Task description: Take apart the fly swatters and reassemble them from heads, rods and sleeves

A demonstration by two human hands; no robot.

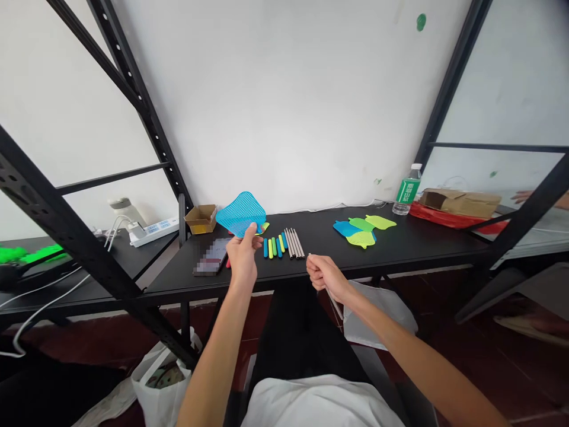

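Clasps in the closed right grip [326, 276], just beyond the near edge of the black flat-topped desk [427, 242], a slender pale rod [335, 304], long axis slanting from a tip over the desk down rightward toward the body. Pinches in the left grip [244, 252], thumb on top, a blue perforated leaf-shaped panel [242, 212], raised above the left half of the desk, broad part pointing toward the far left corner.

Has near the near edge, at left, a dark flat phone [211, 258]. Has between the two grips a row of short blue, yellow and green cylinders [274, 247] and, just to its right, a bundle of slender grey rods [294, 244], long axes all running from near edge to far edge.

Has farther right overlapping blue, green and yellow perforated leaf-shaped panels [363, 225], the nearest with its narrow tip toward the near edge. Has toward the far left corner an open brown cardboard box [200, 218]; near the far right corner, a clear green-labelled plastic bottle [408, 191].
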